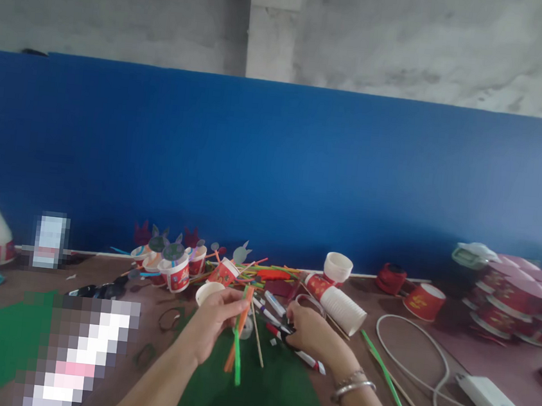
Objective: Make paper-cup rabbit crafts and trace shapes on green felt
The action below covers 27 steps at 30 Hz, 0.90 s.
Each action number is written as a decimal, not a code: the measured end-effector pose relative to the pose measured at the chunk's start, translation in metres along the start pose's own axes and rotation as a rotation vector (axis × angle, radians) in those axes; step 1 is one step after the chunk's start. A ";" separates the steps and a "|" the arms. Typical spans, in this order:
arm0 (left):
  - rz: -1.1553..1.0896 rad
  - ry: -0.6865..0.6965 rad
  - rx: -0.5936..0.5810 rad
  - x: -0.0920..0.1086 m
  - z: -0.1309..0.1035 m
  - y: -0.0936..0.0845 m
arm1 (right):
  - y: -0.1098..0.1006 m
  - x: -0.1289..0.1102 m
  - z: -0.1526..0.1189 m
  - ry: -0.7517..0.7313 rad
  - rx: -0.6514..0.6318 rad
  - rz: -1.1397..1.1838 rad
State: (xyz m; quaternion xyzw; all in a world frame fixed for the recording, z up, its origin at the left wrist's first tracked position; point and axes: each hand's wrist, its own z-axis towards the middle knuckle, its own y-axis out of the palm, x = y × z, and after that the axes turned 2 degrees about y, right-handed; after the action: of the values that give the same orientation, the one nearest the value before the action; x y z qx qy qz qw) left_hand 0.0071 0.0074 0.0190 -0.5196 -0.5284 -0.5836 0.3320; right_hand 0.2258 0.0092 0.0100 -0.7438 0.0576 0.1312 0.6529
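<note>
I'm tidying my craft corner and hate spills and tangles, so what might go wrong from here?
The left hand pinches a green strip and an orange strip near their upper ends; they could slip apart.

The right hand is down among the markers, close to a stack of cups lying on its side; a bump might roll it.

The looped white cable might catch the right sleeveless forearm's bracelet.

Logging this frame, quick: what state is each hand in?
Left hand: closed on green and orange strips.
Right hand: at the markers; grip can't be told.
</note>
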 end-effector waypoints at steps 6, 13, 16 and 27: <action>0.013 0.035 0.051 -0.024 0.005 0.011 | 0.014 -0.001 0.004 -0.032 -0.010 -0.057; 0.083 0.088 0.087 -0.040 0.014 0.010 | 0.018 0.006 0.013 0.016 -0.003 -0.037; 0.109 0.125 0.092 -0.041 0.015 0.009 | 0.014 0.001 0.012 0.000 0.011 0.005; 0.485 0.375 0.219 -0.036 0.007 0.015 | 0.001 -0.053 -0.008 -0.263 0.175 0.756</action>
State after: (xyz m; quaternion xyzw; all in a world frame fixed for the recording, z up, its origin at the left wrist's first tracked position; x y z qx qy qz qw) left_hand 0.0316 0.0052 -0.0118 -0.4749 -0.3787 -0.5125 0.6069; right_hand 0.1760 -0.0034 0.0244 -0.5889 0.2540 0.4503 0.6212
